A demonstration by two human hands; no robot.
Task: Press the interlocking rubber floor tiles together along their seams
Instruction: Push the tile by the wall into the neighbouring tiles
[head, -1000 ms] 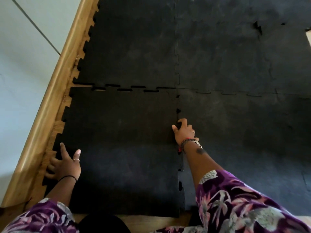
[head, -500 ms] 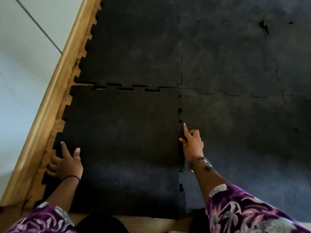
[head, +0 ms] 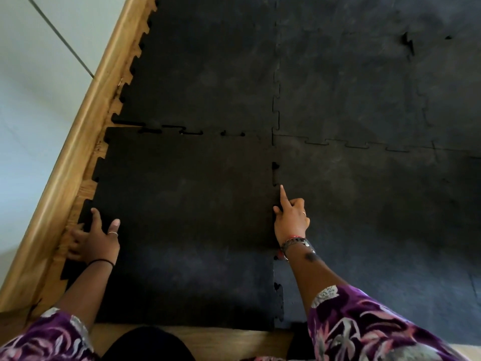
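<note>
Black rubber tiles with toothed edges cover the floor. The near-left tile point(head: 182, 217) meets the near-right tile point(head: 364, 217) along a vertical seam point(head: 274, 175) with small gaps showing. My right hand point(head: 291, 220) rests on that seam, index finger stretched forward along it and the other fingers curled in. My left hand point(head: 93, 238) lies spread on the near-left tile's left toothed edge, thumb on top, outer fingers off the edge on the wood. The seam to the far-left tile point(head: 208, 74) shows open slots point(head: 182, 131) on its left half.
A wooden skirting board point(head: 78, 142) runs diagonally along the left under a pale wall point(head: 31, 100). Bare wood floor point(head: 221, 337) shows at the tiles' near edge. The far-right tile point(head: 351, 74) adjoins another with a raised gap point(head: 407, 43).
My right hand drew back toward me along the vertical seam and its index finger straightened. The right half of the far horizontal seam has closed up. My left hand stayed on the left edge.
</note>
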